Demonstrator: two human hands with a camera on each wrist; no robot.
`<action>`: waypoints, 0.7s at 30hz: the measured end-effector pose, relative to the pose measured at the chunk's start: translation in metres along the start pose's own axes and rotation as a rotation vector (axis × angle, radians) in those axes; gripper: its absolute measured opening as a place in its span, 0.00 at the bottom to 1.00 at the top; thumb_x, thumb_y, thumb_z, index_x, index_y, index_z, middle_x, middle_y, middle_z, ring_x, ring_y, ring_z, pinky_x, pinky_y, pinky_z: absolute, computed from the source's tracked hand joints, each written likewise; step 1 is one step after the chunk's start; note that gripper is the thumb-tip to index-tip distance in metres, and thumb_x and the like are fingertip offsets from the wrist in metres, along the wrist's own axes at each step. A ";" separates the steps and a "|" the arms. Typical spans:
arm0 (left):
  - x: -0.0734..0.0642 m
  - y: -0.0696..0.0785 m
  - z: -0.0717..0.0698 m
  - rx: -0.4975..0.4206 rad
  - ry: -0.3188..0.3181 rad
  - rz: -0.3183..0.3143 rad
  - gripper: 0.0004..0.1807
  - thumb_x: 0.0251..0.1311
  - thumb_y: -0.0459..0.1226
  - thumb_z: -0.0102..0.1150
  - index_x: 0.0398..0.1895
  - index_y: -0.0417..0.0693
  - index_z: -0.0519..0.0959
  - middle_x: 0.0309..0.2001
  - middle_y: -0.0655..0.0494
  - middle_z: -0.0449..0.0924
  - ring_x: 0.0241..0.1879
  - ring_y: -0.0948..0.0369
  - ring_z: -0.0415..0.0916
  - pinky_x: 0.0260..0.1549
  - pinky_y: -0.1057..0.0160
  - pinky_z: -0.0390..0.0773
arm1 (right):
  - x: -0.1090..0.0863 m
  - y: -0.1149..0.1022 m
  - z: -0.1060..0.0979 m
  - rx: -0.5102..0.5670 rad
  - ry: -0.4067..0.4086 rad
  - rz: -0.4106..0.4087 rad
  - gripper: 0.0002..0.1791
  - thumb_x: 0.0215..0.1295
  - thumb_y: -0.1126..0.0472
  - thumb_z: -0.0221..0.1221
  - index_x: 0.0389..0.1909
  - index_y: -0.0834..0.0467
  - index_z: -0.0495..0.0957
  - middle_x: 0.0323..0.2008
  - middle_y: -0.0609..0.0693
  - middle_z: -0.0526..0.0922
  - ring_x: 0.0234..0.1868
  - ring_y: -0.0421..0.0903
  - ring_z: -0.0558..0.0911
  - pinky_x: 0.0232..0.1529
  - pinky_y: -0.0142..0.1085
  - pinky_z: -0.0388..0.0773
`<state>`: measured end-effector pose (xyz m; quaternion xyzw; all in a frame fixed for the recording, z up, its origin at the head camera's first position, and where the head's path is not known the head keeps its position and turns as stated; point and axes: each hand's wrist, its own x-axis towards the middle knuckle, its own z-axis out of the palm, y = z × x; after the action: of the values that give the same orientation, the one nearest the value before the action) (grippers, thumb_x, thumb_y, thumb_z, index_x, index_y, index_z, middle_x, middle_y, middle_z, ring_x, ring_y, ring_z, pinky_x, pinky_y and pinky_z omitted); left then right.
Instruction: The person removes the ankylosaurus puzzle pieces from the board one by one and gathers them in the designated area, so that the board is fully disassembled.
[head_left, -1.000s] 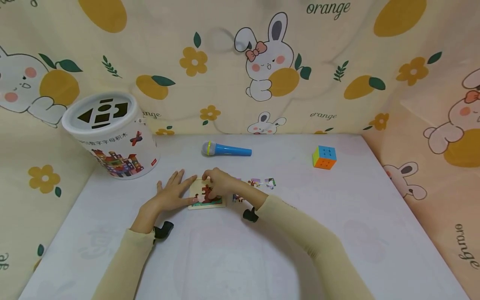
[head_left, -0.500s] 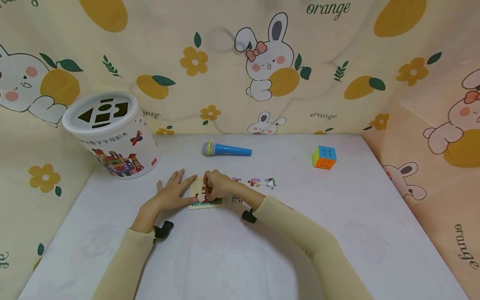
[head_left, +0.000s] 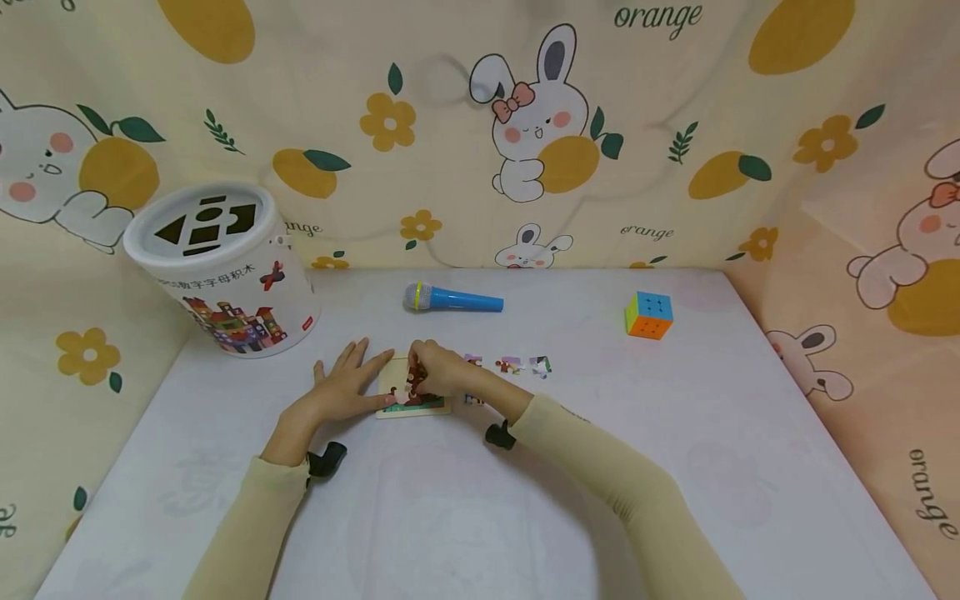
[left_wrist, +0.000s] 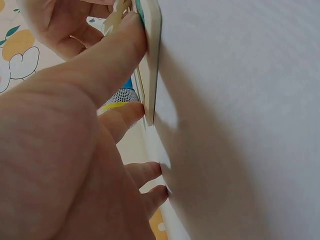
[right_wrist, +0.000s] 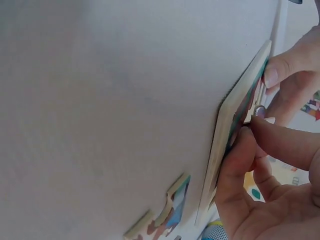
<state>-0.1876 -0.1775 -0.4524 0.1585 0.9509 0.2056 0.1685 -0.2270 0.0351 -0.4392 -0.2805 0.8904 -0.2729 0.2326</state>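
Note:
My left hand (head_left: 343, 390) lies spread at the left of a small wooden jigsaw board (head_left: 420, 411), its thumb on the printed face and its index finger against the edge. Over the board, my right hand (head_left: 444, 369) pinches a jigsaw piece (left_wrist: 115, 19) between thumb and fingers. The piece is tilted above the surface, and the right fingers cover part of it in the head view. Brown and teal print shows on the board. In the right wrist view, both hands meet at the board, with a loose jigsaw piece (right_wrist: 175, 207) lying beside it.
More loose jigsaw pieces (head_left: 540, 366) lie right of the board, some partly behind the right forearm. A blue toy microphone (head_left: 457, 299) is behind it. A white block bucket (head_left: 225, 275) stands back left, a puzzle cube (head_left: 649, 315) back right.
My right hand's fingers have drawn together over the board, and the jigsaw piece between them has tilted up. My left hand stays in place.

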 end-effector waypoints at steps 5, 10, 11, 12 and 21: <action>-0.001 0.000 -0.001 0.002 0.001 0.003 0.45 0.65 0.57 0.59 0.79 0.50 0.55 0.78 0.31 0.35 0.75 0.33 0.30 0.57 0.19 0.30 | 0.001 0.003 -0.001 0.050 0.030 -0.012 0.11 0.66 0.69 0.63 0.43 0.60 0.71 0.39 0.51 0.74 0.39 0.45 0.73 0.38 0.33 0.72; -0.001 0.000 -0.001 0.001 0.003 0.006 0.45 0.65 0.57 0.59 0.79 0.50 0.55 0.78 0.31 0.35 0.75 0.33 0.30 0.57 0.18 0.30 | 0.003 0.005 0.000 0.101 0.072 -0.013 0.07 0.66 0.70 0.62 0.39 0.60 0.73 0.35 0.50 0.76 0.36 0.44 0.75 0.36 0.31 0.72; -0.001 0.000 -0.001 0.001 0.002 0.006 0.45 0.65 0.57 0.59 0.79 0.50 0.55 0.78 0.31 0.35 0.75 0.33 0.30 0.57 0.18 0.30 | 0.002 0.005 0.000 0.120 0.081 -0.015 0.07 0.66 0.71 0.62 0.38 0.60 0.73 0.34 0.50 0.76 0.36 0.44 0.75 0.35 0.31 0.72; -0.001 0.000 -0.001 0.000 0.000 0.006 0.45 0.65 0.57 0.59 0.79 0.50 0.55 0.78 0.31 0.35 0.75 0.33 0.30 0.57 0.18 0.30 | 0.002 0.006 0.000 0.141 0.088 -0.020 0.06 0.66 0.71 0.62 0.38 0.60 0.74 0.34 0.50 0.76 0.35 0.44 0.75 0.34 0.30 0.72; -0.002 0.000 0.001 0.002 0.017 0.012 0.45 0.65 0.57 0.60 0.79 0.50 0.55 0.78 0.31 0.36 0.75 0.33 0.31 0.57 0.18 0.31 | -0.002 0.011 -0.010 0.298 0.131 -0.148 0.03 0.66 0.72 0.61 0.36 0.63 0.77 0.35 0.54 0.80 0.36 0.42 0.74 0.36 0.29 0.74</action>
<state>-0.1858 -0.1784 -0.4526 0.1627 0.9515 0.2071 0.1588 -0.2354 0.0472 -0.4384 -0.2892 0.8303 -0.4358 0.1925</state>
